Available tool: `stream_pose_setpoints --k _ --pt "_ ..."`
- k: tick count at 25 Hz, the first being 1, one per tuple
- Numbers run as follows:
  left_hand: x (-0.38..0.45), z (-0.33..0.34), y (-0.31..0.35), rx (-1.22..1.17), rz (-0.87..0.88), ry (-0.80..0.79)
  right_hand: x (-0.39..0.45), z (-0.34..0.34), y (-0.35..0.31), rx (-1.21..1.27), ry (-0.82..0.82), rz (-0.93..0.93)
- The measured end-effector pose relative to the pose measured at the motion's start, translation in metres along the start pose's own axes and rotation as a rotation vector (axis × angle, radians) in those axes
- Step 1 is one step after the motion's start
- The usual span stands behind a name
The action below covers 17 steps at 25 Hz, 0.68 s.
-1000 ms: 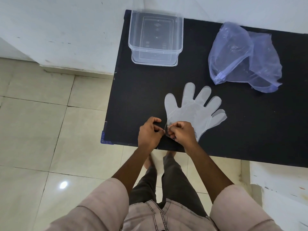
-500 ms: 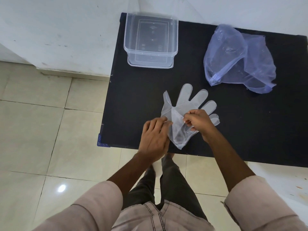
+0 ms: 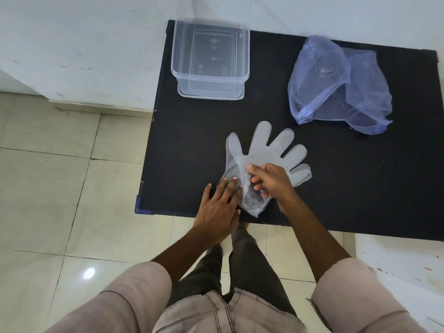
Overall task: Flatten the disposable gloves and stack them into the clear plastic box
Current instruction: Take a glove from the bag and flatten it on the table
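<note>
A translucent disposable glove lies on the black table, its fingers spread flat and pointing away from me. Its cuff near the table's front edge is rumpled and partly lifted. My left hand lies flat with straight fingers, pressing the cuff's left side onto the table. My right hand has curled fingers and grips the loose film of the cuff, some fingertips showing through the plastic. The clear plastic box stands at the table's far left corner, with nothing visible inside.
A crumpled bluish plastic bag lies at the far right of the table. White walls border the table behind and to the left. Tiled floor lies to the left, below the table's front edge.
Both hands pinched the cuff's near edge a second ago. My left hand has since spread flat on the cuff, and my right hand has moved up onto the glove, lifting the film.
</note>
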<state>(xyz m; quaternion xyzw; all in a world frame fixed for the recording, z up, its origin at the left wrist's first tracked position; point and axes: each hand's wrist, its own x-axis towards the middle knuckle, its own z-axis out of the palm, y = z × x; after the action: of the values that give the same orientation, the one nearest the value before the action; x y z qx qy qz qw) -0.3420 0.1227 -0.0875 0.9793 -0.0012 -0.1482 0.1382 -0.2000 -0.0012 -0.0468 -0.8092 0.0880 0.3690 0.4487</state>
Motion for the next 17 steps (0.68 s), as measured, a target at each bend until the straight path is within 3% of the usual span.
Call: stream_pose_setpoints --k 8,17 --pt "-0.001 0.002 0.0 0.029 0.005 -0.034 -0.034 0.047 0.028 -0.296 0.231 -0.265" --pt "-0.001 0.003 -0.002 0.046 0.011 -0.035 -0.03 0.056 0.028 -0.4 0.387 -0.371"
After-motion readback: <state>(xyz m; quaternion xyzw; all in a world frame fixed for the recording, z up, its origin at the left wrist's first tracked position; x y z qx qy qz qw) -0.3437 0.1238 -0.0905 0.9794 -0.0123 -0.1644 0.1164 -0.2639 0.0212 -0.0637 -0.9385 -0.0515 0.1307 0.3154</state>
